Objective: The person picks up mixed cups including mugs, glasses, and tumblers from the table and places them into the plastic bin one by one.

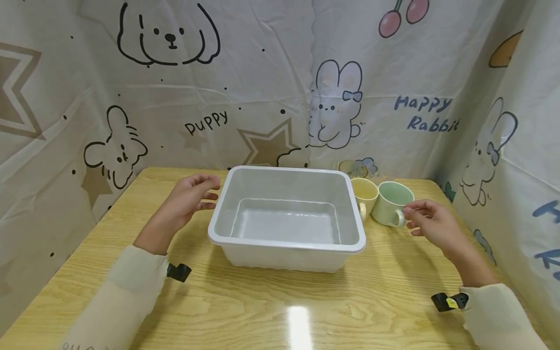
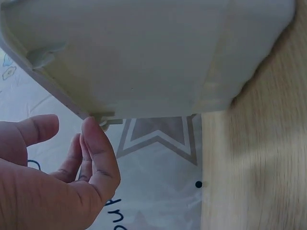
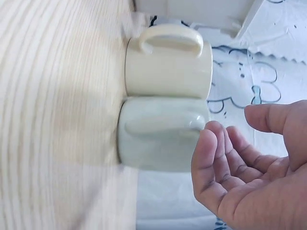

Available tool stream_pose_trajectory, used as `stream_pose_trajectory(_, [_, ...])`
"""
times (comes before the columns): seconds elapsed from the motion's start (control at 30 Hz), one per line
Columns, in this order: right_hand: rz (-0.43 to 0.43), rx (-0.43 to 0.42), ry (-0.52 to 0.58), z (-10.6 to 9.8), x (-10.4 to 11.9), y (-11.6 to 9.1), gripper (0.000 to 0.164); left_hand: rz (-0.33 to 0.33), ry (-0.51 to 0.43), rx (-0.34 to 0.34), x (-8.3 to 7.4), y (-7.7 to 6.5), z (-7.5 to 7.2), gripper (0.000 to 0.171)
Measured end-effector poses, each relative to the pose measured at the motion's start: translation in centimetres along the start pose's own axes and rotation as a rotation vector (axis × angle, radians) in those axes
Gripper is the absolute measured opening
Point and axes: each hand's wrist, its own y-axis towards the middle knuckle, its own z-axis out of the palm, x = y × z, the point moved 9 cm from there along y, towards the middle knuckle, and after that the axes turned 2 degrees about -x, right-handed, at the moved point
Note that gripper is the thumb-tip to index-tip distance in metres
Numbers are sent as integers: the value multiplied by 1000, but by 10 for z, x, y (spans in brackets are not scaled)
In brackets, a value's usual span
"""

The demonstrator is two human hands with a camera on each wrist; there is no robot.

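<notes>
A pale grey plastic basin (image 1: 280,257) stands in the middle of the table in the head view, with only its bare bottom showing inside. My left hand (image 1: 188,200) is beside the basin's left rim, fingers loosely bent and holding nothing; in the left wrist view its fingertips are close to the rim, and I cannot tell whether they touch. Right of the basin stand a yellow mug (image 1: 365,190) and a light green mug (image 1: 386,210), side by side and upright. Near the green mug's handle is my right hand (image 1: 434,226), with thumb and fingers apart around nothing.
The wooden table (image 1: 245,306) reaches back to a printed cloth (image 1: 262,87) that hangs behind and along both sides. The yellow mug stands close against the basin's right side. A bright light reflection lies on the tabletop at the front.
</notes>
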Motion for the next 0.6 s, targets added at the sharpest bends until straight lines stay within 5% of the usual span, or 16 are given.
stream_pose_trajectory(0.6, [117,73,129,1,-32,1,51,-42,-118,-14,3,36,15,46])
